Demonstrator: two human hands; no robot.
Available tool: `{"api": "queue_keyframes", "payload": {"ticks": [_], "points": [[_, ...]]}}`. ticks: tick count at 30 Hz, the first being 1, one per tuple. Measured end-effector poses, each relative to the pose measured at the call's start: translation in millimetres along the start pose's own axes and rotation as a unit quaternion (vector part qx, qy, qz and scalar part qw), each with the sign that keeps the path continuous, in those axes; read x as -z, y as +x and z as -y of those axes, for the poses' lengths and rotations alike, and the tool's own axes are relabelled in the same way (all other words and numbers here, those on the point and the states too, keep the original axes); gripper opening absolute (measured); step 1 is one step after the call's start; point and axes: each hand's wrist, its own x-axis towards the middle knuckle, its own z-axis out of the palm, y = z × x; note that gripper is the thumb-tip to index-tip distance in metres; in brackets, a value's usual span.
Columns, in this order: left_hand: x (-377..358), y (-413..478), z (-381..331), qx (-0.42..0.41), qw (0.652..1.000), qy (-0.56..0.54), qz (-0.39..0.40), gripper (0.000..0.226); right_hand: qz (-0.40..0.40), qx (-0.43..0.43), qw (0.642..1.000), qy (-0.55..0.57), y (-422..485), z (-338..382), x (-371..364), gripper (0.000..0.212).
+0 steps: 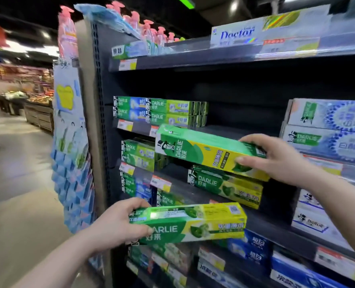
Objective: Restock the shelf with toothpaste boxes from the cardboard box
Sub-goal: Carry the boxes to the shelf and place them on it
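My right hand (276, 156) grips the right end of a green and yellow Darlie toothpaste box (203, 150), held tilted just above a stack of the same boxes (226, 188) on a dark shelf (193, 196). Lower down, my left hand (120, 223) grips the left end of a second green and yellow Darlie box (191, 223), held level in front of the shelves. The cardboard box is out of view.
More Darlie boxes (160, 111) stand on the shelf above at the left, and white and blue packs (326, 132) fill the right side. A hanging display (72, 142) covers the shelf end. An aisle floor (16, 183) and produce stands lie to the left.
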Motion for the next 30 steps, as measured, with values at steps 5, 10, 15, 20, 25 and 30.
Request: {"api": "queue_keyframes", "payload": {"ticks": [5, 10, 15, 20, 25, 30], "points": [[24.6, 71.6, 7.0, -0.05, 0.997, -0.029, 0.051, 0.039, -0.084, -0.038, 0.992, -0.081, 48.9, -1.7, 25.9, 0.045], [48.4, 134.0, 8.6, -0.113, 0.984, -0.009, 0.136, 0.036, -0.103, -0.134, 0.971, -0.169, 83.2, -4.7, 40.4, 0.049], [60.0, 172.1, 12.0, -0.166, 0.968, 0.026, 0.185, 0.034, -0.086, -0.232, 0.942, -0.229, 103.4, 2.2, 33.5, 0.06], [57.5, 193.2, 13.6, -0.169, 0.956, 0.014, 0.24, 0.043, -0.052, -0.26, 0.931, -0.25, 120.3, 7.3, 23.1, 0.064], [41.1, 206.0, 12.4, -0.19, 0.949, -0.026, 0.252, 0.033, -0.01, -0.249, 0.937, -0.244, 132.5, -3.3, 20.2, 0.064], [33.8, 215.5, 13.1, -0.198, 0.954, -0.034, 0.223, 0.039, 0.046, -0.266, 0.932, -0.243, 136.0, -22.0, 16.1, 0.064]]}}
